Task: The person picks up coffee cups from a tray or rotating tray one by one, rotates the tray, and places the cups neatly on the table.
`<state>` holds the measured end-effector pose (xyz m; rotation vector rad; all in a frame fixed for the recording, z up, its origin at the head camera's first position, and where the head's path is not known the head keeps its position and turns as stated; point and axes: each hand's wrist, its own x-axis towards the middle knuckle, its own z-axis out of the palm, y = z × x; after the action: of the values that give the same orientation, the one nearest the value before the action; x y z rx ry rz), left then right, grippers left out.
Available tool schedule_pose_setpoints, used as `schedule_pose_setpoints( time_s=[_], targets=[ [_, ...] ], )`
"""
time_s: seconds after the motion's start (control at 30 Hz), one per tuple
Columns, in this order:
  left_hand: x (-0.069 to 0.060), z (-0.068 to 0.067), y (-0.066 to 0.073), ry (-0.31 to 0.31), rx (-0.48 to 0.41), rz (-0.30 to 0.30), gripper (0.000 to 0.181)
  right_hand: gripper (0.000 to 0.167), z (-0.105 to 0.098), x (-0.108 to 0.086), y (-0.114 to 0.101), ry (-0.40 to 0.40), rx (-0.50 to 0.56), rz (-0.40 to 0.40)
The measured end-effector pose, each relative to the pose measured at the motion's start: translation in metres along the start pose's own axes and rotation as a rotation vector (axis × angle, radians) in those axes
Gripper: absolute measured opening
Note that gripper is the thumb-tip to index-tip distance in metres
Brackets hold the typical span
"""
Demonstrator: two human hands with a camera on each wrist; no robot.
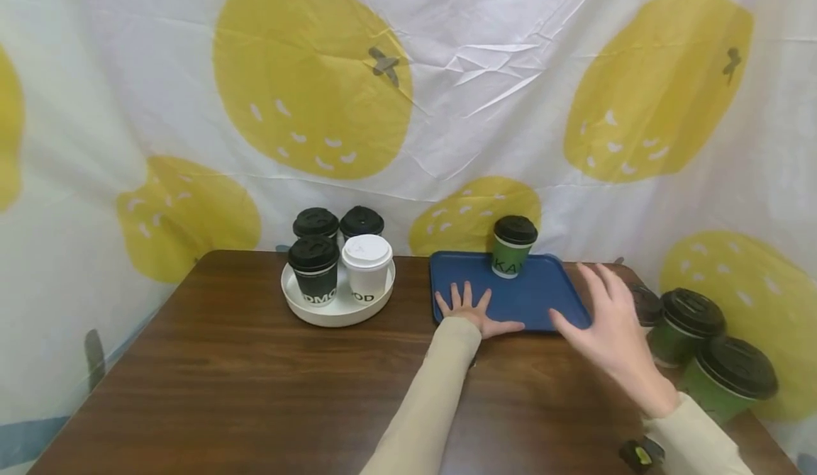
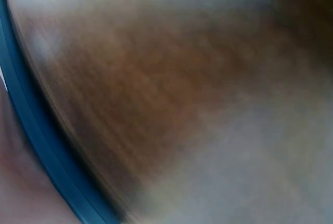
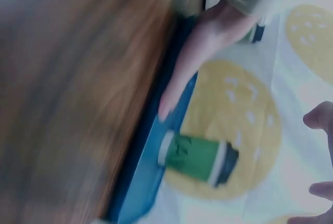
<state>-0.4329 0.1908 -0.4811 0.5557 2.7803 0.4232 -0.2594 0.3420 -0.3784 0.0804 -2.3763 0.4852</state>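
My left hand (image 1: 472, 312) has its fingers spread over the near left part of a blue rectangular tray (image 1: 542, 294). A green paper cup (image 1: 508, 256) with a black lid stands upright on the tray, beyond that hand. My right hand (image 1: 615, 330) is raised just right of the tray, fingers apart, holding nothing. Beside it stand green cups with black lids, among them a near one (image 1: 727, 379) and a middle one (image 1: 689, 326). Blur fills much of the left wrist view, where the tray's edge (image 2: 41, 135) shows.
On the left, a round white tray (image 1: 338, 317) holds several lidded cups, including a white one (image 1: 367, 269) and a dark one (image 1: 314, 269). The brown wooden table (image 1: 255, 383) meets a fruit-patterned curtain (image 1: 479, 106) at the back and sides.
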Motion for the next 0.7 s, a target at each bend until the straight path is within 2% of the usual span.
schedule_pose_setpoints(
  time_s=[0.17, 0.3, 0.5, 0.7],
  targets=[
    [-0.001, 0.000, -0.001, 0.015, 0.010, -0.005, 0.108, 0.082, 0.040, 0.041, -0.012, -0.233, 0.010, 0.144],
    [-0.003, 0.000, -0.003, 0.021, 0.018, -0.021, 0.106, 0.087, 0.069, 0.072, -0.008, -0.346, -0.022, 0.194],
    [-0.009, 0.002, 0.000, 0.012, 0.025, -0.032, 0.102, 0.087, 0.097, 0.106, 0.007, -0.416, -0.049, 0.232],
    [-0.010, -0.002, 0.001, 0.028, 0.036, -0.052, 0.100, 0.092, 0.112, 0.133, 0.019, -0.399, -0.043, 0.263]
  ],
)
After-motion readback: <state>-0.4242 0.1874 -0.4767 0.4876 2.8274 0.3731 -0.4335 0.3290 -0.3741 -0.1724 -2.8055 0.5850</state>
